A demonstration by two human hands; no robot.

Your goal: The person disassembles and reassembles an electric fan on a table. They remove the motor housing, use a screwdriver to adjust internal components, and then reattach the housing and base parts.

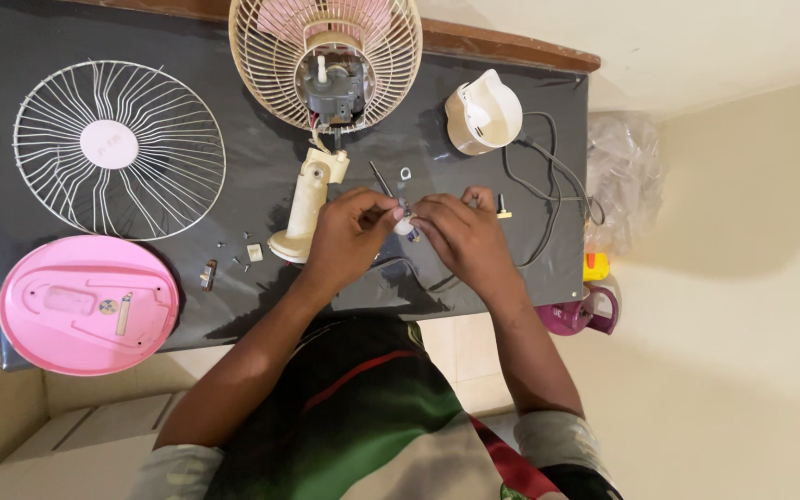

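Table under a dark sheet stands against cream walls, with a pink fan base and a wire guard far left of the left hand. A small white part sits pinched between that hand and the right hand, both grasping it; a dark cord trails right.

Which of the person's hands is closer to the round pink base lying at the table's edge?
Left. The left hand is toward the pink base, across some small loose parts. The right hand is beyond it, farther from the base.
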